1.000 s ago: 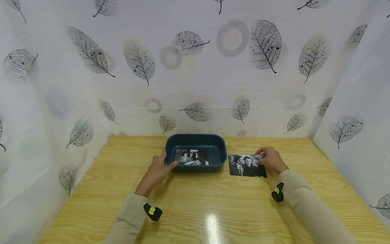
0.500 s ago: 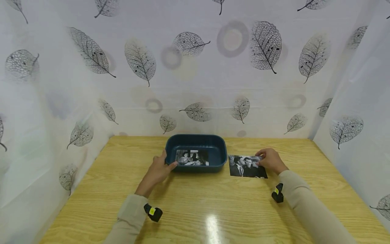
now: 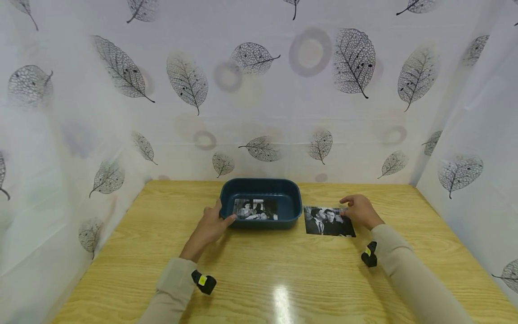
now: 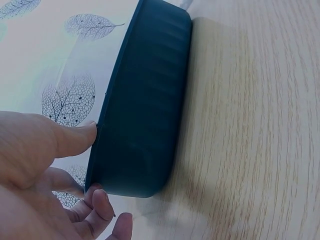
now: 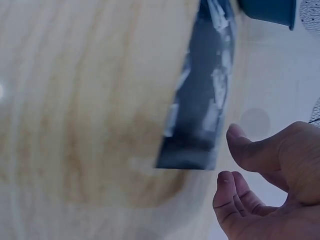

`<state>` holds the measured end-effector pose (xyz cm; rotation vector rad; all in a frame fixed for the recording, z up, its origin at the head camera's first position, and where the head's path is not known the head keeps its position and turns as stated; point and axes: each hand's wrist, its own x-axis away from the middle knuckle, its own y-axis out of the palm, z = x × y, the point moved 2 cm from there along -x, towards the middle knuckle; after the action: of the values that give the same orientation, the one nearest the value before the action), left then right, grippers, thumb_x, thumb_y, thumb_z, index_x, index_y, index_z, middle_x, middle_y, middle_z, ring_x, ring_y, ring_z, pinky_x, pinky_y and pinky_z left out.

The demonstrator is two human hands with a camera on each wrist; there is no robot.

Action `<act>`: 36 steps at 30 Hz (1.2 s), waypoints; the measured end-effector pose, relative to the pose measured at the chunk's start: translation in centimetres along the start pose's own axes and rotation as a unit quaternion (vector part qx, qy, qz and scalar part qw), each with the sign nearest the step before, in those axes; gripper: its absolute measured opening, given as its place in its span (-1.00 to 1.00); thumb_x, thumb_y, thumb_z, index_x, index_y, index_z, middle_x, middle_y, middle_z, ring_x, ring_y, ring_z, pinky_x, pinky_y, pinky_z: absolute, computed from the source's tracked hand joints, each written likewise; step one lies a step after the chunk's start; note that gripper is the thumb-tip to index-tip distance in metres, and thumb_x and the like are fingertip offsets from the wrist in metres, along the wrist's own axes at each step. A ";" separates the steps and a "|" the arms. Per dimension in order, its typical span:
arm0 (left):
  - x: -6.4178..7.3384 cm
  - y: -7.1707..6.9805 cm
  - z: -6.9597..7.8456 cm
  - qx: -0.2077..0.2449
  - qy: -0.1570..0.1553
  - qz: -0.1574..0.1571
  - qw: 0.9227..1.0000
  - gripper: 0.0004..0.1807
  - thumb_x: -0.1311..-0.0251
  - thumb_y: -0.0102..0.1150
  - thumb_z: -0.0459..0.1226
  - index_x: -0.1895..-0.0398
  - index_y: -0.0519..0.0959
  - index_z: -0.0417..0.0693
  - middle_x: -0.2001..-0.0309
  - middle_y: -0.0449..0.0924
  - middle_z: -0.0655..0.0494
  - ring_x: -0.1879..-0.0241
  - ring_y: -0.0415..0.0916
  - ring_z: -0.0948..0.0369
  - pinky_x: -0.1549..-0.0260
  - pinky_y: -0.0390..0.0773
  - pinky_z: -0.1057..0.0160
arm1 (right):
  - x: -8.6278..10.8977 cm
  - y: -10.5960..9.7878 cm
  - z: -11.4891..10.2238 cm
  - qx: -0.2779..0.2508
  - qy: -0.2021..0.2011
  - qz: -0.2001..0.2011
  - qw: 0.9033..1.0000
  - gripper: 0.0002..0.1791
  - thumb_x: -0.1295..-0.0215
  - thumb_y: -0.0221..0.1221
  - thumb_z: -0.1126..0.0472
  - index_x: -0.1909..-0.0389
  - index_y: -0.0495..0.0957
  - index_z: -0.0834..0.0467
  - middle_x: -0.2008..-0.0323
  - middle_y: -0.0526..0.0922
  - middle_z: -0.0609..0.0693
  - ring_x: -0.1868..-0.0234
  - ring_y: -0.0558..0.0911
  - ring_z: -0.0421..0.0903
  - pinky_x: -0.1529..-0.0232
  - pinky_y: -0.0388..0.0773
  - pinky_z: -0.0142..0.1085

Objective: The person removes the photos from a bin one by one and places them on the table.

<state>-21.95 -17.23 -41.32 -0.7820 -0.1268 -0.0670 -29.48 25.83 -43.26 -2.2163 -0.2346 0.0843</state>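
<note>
My left hand [image 3: 208, 228] holds the left front corner of a dark blue rectangular plastic basin [image 3: 289, 203]. In the left wrist view, the thumb of this hand [image 4: 35, 150] rests at the rim and fingers sit by the basin's end [image 4: 140, 110]. Inside the basin lies a black-and-white photo [image 3: 256, 210]. To its right, a second black-and-white photo [image 3: 325, 221] of two people lies on the table. My right hand [image 3: 361, 211] hovers at that photo's right edge. The right wrist view shows its thumb and fingers [image 5: 227, 200] spread beside the photo's end [image 5: 200, 95], pinching nothing.
A light wood table [image 3: 263, 265] carries everything. White curtains with a leaf print [image 3: 259, 112] enclose its back and both sides. A small black camera [image 3: 203, 282] is strapped to the left wrist, another [image 3: 369, 254] to the right.
The right hand's fingers have parted and lifted slightly off the photo on the table. That photo, the basin and the left hand have stayed in place.
</note>
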 end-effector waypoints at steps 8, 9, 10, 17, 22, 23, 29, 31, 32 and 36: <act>0.1 0.0 0.0 0.004 0.000 -0.006 1.000 -0.09 -0.50 0.09 -0.09 -0.60 -0.20 -0.31 -0.45 -0.07 -0.59 -0.37 0.17 -0.41 -0.28 0.25 -0.33 | -1.5 -2.1 -3.6 -0.032 -0.020 0.022 0.999 -0.56 -0.42 0.20 0.31 -0.24 0.48 0.42 -0.14 0.50 0.48 -0.08 0.57 0.37 0.02 0.59 0.14; 0.1 0.0 0.0 0.004 0.003 -0.007 1.000 -0.09 -0.50 0.09 -0.10 -0.60 -0.21 -0.32 -0.45 -0.07 -0.59 -0.37 0.17 -0.41 -0.28 0.25 -0.33 | -1.8 -2.2 -4.3 -0.036 -0.025 0.025 0.999 -0.57 -0.43 0.19 0.30 -0.24 0.48 0.41 -0.14 0.51 0.47 -0.09 0.56 0.36 0.00 0.58 0.15; 0.0 0.0 -0.1 0.004 0.004 -0.007 1.000 -0.09 -0.50 0.09 -0.10 -0.60 -0.20 -0.33 -0.45 -0.07 -0.59 -0.37 0.18 -0.41 -0.27 0.26 -0.33 | -2.0 -2.3 -5.0 -0.039 -0.029 0.026 0.998 -0.57 -0.44 0.19 0.29 -0.24 0.48 0.40 -0.14 0.52 0.45 -0.11 0.56 0.35 -0.02 0.57 0.15; -0.1 0.1 -0.3 0.009 0.007 -0.009 1.000 -0.08 -0.50 0.09 -0.08 -0.60 -0.21 -0.32 -0.45 -0.08 -0.59 -0.36 0.19 -0.40 -0.27 0.27 -0.32 | -3.4 -2.0 -10.1 -0.051 -0.078 0.030 0.995 -0.58 -0.46 0.19 0.24 -0.22 0.50 0.38 -0.11 0.57 0.39 -0.09 0.60 0.28 -0.08 0.55 0.12; -0.2 0.1 -0.3 0.011 0.008 -0.013 1.000 -0.08 -0.50 0.08 -0.07 -0.60 -0.22 -0.31 -0.47 -0.13 -0.58 -0.39 0.14 -0.40 -0.29 0.23 -0.32 | -4.3 -0.4 -13.3 -0.045 -0.097 0.012 0.994 -0.56 -0.41 0.25 0.21 -0.21 0.52 0.37 -0.09 0.58 0.36 -0.08 0.61 0.25 -0.06 0.57 0.08; -0.2 0.1 -0.3 0.011 0.009 -0.013 1.000 -0.08 -0.50 0.08 -0.07 -0.60 -0.22 -0.31 -0.47 -0.13 -0.59 -0.39 0.13 -0.41 -0.29 0.23 -0.33 | -4.4 0.0 -13.7 -0.045 -0.098 0.004 0.994 -0.55 -0.41 0.26 0.20 -0.21 0.52 0.36 -0.10 0.58 0.35 -0.08 0.61 0.24 -0.05 0.58 0.06; -0.1 0.1 -0.2 0.013 0.012 -0.012 1.000 -0.08 -0.50 0.08 -0.06 -0.60 -0.21 -0.32 -0.47 -0.13 -0.59 -0.39 0.12 -0.41 -0.29 0.23 -0.32 | -5.2 2.9 -15.4 -0.011 -0.125 -0.051 0.991 -0.44 -0.33 0.35 0.18 -0.23 0.48 0.42 -0.15 0.54 0.38 -0.08 0.59 0.24 -0.09 0.56 0.05; -0.1 0.1 -0.2 0.013 0.011 -0.012 1.000 -0.08 -0.50 0.08 -0.06 -0.60 -0.21 -0.32 -0.47 -0.12 -0.59 -0.39 0.13 -0.41 -0.29 0.23 -0.32 | -5.4 3.7 -15.9 0.015 -0.133 -0.067 0.989 -0.39 -0.30 0.38 0.17 -0.23 0.47 0.45 -0.15 0.55 0.38 -0.12 0.58 0.25 -0.13 0.53 0.06; 0.0 0.1 -0.2 0.013 0.009 -0.011 1.000 -0.08 -0.50 0.08 -0.06 -0.60 -0.21 -0.32 -0.47 -0.12 -0.59 -0.39 0.13 -0.41 -0.29 0.23 -0.32 | -5.5 4.2 -16.0 0.026 -0.135 -0.076 0.988 -0.36 -0.29 0.39 0.16 -0.24 0.46 0.47 -0.16 0.54 0.39 -0.14 0.57 0.26 -0.16 0.51 0.06; 0.0 0.0 -0.2 0.013 0.007 -0.010 1.000 -0.08 -0.50 0.08 -0.07 -0.60 -0.21 -0.31 -0.47 -0.11 -0.58 -0.37 0.16 -0.40 -0.28 0.25 -0.33 | -5.8 5.9 -16.4 0.073 -0.125 -0.110 0.983 -0.27 -0.25 0.43 0.10 -0.25 0.43 0.50 -0.20 0.53 0.37 -0.22 0.53 0.27 -0.22 0.48 0.04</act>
<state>-21.95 -17.37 -41.47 -0.7535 -0.1231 -0.0901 -32.02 8.34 -38.05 -2.0177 -0.5908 0.2508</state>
